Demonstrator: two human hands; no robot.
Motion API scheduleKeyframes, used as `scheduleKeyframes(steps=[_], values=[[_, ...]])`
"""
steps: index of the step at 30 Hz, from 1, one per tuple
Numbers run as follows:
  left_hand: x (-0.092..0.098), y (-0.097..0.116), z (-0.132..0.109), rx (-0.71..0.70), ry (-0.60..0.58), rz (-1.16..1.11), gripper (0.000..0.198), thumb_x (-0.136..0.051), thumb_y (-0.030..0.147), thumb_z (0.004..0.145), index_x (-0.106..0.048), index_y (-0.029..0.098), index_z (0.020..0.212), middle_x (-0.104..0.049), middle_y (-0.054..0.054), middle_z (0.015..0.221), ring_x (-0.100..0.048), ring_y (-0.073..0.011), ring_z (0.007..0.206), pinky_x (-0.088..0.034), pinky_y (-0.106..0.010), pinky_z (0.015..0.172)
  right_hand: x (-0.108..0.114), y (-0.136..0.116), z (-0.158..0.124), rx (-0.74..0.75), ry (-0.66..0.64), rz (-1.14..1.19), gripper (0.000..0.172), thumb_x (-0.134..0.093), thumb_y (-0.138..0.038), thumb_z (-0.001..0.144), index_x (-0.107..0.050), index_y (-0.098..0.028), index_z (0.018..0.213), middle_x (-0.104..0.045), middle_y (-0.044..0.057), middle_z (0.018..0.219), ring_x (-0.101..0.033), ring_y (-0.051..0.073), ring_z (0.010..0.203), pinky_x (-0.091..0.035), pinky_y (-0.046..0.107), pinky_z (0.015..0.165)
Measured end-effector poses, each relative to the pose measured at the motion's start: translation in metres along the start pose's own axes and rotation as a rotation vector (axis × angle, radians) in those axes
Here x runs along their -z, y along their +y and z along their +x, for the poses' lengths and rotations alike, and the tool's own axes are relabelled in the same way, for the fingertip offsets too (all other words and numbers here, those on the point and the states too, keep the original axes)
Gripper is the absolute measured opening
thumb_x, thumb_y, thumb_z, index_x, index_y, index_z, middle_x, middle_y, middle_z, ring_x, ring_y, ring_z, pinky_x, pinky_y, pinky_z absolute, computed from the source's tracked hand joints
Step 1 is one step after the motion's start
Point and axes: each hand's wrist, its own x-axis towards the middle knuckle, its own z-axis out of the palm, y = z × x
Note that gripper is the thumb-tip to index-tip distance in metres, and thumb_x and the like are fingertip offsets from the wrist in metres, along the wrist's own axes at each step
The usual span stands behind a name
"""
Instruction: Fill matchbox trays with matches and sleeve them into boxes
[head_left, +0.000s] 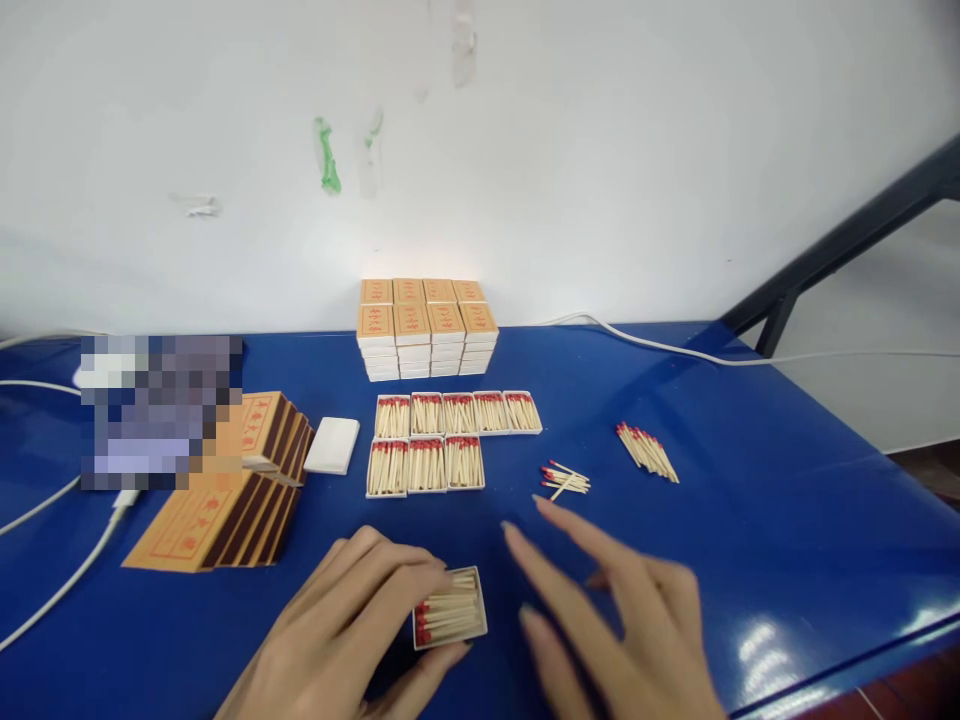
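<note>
Left hand (341, 612) pinches one match tray (482, 604) between thumb and fingers, on the table's (750, 470) near side. Filled trays (388, 494) stand beyond in two rows. Loose matches (566, 481) lie just beyond the right hand (646, 635), its fingers spread; match pile (647, 453) further right.

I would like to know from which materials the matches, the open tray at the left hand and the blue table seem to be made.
Matches: probably wood, unvarnished, as the sticks are pale and matte. Open tray: likely cardboard, matte, from its thin white walls. Blue table: glossy, shown by bright reflections; whether painted or laminated, I cannot tell.
</note>
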Motion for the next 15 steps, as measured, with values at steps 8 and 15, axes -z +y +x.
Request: scheduleKeyframes(steps=[8, 15], values=[[-0.002, -0.005, 0.002, -0.089, -0.034, 0.013, 0.021, -0.068, 0.026, 0.109, -0.075, 0.03, 0.129, -0.079, -0.002, 0.118, -0.08, -0.0184, 0.097, -0.069, -0.031, 0.092, 0.015, 0.078, 0.046, -0.053, -0.098, 0.092, 0.025, -0.059, -0.034, 0.115, -0.074, -0.038, 0.134, -0.068, 0.007, 0.134, -0.057, 0.033, 0.131, -0.054, 0.056, 0.11], [0.001, -0.004, 0.005, -0.104, -0.061, 0.07, 0.029, -0.068, 0.029, 0.111, -0.072, 0.031, 0.139, -0.077, -0.003, 0.118, -0.078, -0.018, 0.095, -0.069, -0.032, 0.089, 0.012, 0.081, 0.05, 0.078, -0.118, 0.062, 0.021, -0.064, -0.021, 0.111, -0.077, -0.035, 0.121, -0.059, 0.009, 0.135, -0.053, 0.03, 0.118, -0.053, 0.052, 0.103]])
